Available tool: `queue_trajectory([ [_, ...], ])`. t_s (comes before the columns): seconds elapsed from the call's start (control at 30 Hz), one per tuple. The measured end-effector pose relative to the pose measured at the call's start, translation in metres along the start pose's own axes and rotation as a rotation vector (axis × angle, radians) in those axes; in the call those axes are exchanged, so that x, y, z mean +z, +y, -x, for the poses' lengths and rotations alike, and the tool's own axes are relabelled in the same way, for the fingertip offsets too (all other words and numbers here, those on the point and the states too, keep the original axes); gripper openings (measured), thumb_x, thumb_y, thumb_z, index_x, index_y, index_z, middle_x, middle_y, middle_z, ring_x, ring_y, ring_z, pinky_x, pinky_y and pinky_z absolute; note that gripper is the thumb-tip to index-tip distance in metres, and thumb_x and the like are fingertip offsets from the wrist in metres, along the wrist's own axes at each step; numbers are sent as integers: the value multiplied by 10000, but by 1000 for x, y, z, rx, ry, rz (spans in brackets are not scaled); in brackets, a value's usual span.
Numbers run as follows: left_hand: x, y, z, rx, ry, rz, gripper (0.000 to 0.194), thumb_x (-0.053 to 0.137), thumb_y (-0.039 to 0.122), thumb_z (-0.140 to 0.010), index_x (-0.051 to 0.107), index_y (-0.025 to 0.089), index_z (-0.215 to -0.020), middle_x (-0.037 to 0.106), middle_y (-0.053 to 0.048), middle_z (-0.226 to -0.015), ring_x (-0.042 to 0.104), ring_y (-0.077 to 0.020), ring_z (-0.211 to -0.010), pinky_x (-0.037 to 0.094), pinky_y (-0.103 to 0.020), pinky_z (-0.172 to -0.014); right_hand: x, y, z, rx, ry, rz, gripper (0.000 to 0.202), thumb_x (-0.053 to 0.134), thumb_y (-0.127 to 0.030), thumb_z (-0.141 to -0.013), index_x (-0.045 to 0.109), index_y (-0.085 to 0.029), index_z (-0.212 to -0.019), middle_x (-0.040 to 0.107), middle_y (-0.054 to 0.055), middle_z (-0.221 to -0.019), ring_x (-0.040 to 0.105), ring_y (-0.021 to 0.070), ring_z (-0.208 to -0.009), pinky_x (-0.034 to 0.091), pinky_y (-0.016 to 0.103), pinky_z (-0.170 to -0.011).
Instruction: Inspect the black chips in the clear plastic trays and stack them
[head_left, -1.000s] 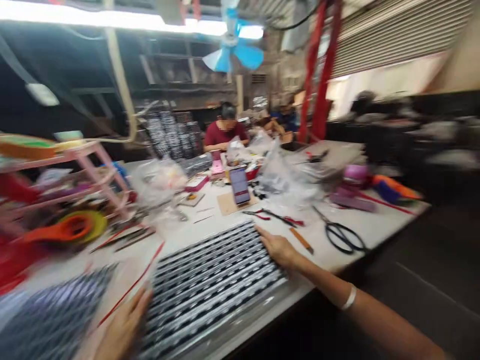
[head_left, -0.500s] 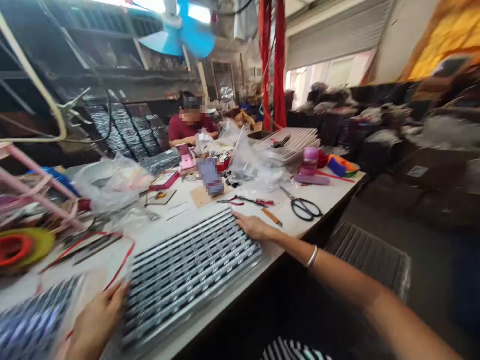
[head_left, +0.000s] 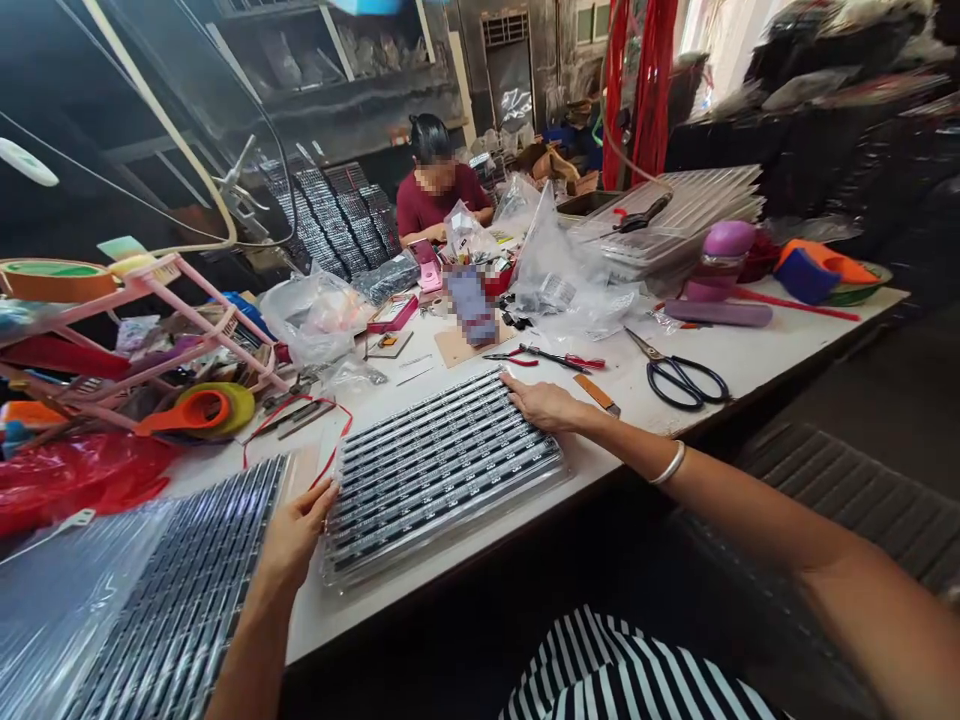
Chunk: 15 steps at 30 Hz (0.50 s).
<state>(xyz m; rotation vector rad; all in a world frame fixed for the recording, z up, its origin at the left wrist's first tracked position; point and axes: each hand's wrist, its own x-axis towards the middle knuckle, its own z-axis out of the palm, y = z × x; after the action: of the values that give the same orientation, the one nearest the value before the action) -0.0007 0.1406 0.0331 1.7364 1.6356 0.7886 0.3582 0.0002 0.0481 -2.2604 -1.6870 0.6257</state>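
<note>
A clear plastic tray (head_left: 442, 535) lies flat on the white table, packed with rows of dark, white-marked strips (head_left: 439, 460). My left hand (head_left: 300, 525) grips its left edge, thumb and fingers closed on the rim. At the far right corner, my right hand (head_left: 544, 402) holds the tray, its fingers bent over the edge. Beside my left forearm lies a second batch of dark strips (head_left: 202, 560), partly covered by clear plastic sheeting (head_left: 82, 590). A red ribbon (head_left: 346, 425) runs on the table just behind my left hand.
Beyond the tray lie pliers (head_left: 514, 357), an orange-handled cutter (head_left: 596, 392) and large scissors (head_left: 679, 375). A pink rack (head_left: 202, 340) and tape rolls (head_left: 225, 405) stand left. Plastic bags (head_left: 562, 275) and stacked trays (head_left: 675, 215) fill the back. A co-worker (head_left: 435, 195) sits across the table.
My view has tilted down and turned left, so more of the pink rack and second batch shows. Both hands stay on the tray's opposite ends.
</note>
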Motion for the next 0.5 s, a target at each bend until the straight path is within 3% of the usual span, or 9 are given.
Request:
queue_trajectory([
  [0.1,-6,7,2,-47,-32,57,728,759,636,-408,750,103,-904,734,-131,-914,617,-190,-661,440,-260,-523,7,-7,1,52,44,20,577,207,-365,-967,164,-191,-1515,605,207,-1209,582,338,-1096,413,470,-884],
  [0.27,-13,12,6,-153,-61,180,669,816,614,-274,760,160,-763,737,-84,-801,607,-181,-652,418,-244,-529,12,-17,6,75,107,73,560,216,-310,-963,225,-157,-1501,663,208,-1075,634,312,-1001,447,437,-835],
  [0.37,-16,10,6,-187,-94,226,713,813,630,-292,756,153,-818,729,-76,-744,628,-196,-646,443,-258,-550,13,-22,9,86,134,94,559,222,-287,-959,240,-137,-1497,678,214,-1012,648,323,-961,462,438,-797],
  [0.5,-19,5,4,-185,-139,206,662,793,637,-398,751,187,-881,745,-80,-879,676,-259,-819,500,-296,-630,24,-24,33,112,147,77,565,201,-310,-962,249,-129,-1495,684,207,-994,654,328,-935,467,443,-793],
])
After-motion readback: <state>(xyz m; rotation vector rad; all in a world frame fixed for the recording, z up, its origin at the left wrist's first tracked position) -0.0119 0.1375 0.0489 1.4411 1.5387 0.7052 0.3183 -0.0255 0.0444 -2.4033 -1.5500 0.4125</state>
